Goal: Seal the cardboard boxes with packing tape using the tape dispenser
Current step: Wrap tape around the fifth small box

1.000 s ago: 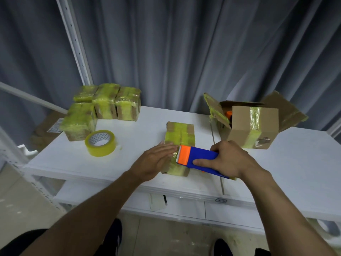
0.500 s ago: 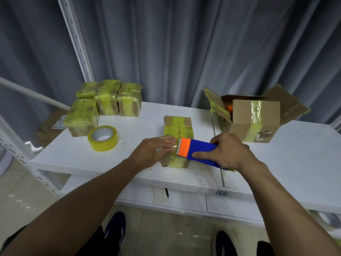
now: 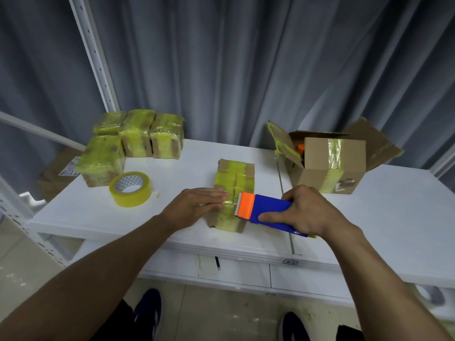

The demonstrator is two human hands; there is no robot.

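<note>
The right hand (image 3: 305, 212) curls its grip round the tape dispenser (image 3: 267, 212), whose orange end touches the taped box (image 3: 232, 183); the left hand (image 3: 197, 205) presses flat beside it.

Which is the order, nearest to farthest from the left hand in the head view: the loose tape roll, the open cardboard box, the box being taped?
1. box being taped: under the left hand, touching.
2. loose tape roll: on its left.
3. open cardboard box: back right.
</note>
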